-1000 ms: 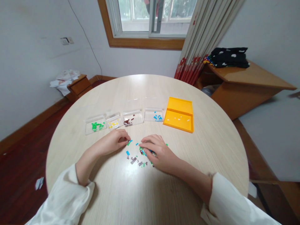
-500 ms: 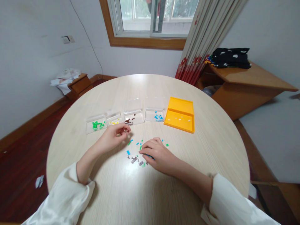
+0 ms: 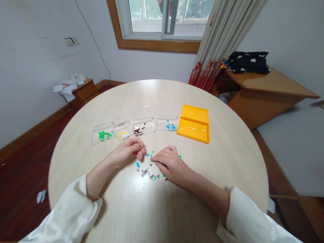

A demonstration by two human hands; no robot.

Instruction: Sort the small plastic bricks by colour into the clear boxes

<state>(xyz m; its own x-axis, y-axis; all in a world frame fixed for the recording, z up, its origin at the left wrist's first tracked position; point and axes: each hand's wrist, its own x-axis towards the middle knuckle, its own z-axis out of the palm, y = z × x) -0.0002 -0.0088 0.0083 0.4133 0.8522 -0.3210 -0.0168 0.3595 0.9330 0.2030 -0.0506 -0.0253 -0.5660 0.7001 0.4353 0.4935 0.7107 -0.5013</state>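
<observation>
The left hand (image 3: 128, 149) has turned over and shifted right, putting it within reach of the loose pieces (image 3: 144, 173) scattered on the table (image 3: 141, 212). Its fingers curl loosely; the right hand's (image 3: 170, 162) fingertips look bunched. Whether either grips a piece, I cannot tell.

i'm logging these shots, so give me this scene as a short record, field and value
left hand: loosely curled beside the loose pieces; grip unclear
right hand: over some loose pieces; grip hidden
loose pieces: blue, green and dark brown, scattered on the table
clear trays: four, left to right: green pieces, yellow pieces, brown pieces, blue pieces
yellow case: open, right of the trays, white pieces inside
</observation>
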